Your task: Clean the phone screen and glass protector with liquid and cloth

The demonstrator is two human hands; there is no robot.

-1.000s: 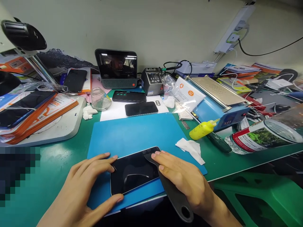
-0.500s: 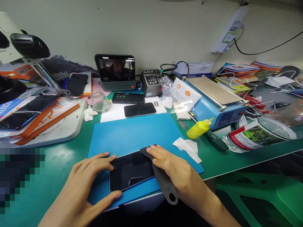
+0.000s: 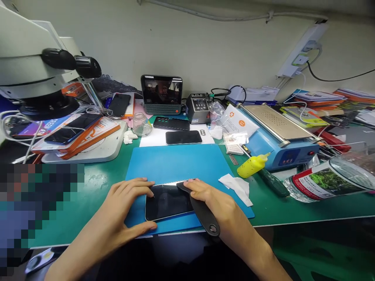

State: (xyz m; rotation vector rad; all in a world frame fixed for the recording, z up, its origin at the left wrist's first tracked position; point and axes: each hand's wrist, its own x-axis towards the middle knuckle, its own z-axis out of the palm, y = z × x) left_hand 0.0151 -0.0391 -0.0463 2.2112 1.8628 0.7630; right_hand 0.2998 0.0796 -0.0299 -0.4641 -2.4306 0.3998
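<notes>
Hardly any lettering can be made out on this bench.

Only the letters "REE" are read, in white on a blue-and-purple package point(image 3: 43, 127) under the microscope point(image 3: 32, 74). Print on the orange-edged cards point(image 3: 96, 130) and the red-labelled bottle point(image 3: 325, 181) is too small to be read.

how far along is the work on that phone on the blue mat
Done: the phone lies flat, screen up, on the blue mat. In hand: the left hand steadies its left edge, while the right hand presses a black scraper on its right part. Left: streaks show on the glass, and the tissue and yellow bottle lie untouched alongside.
</notes>
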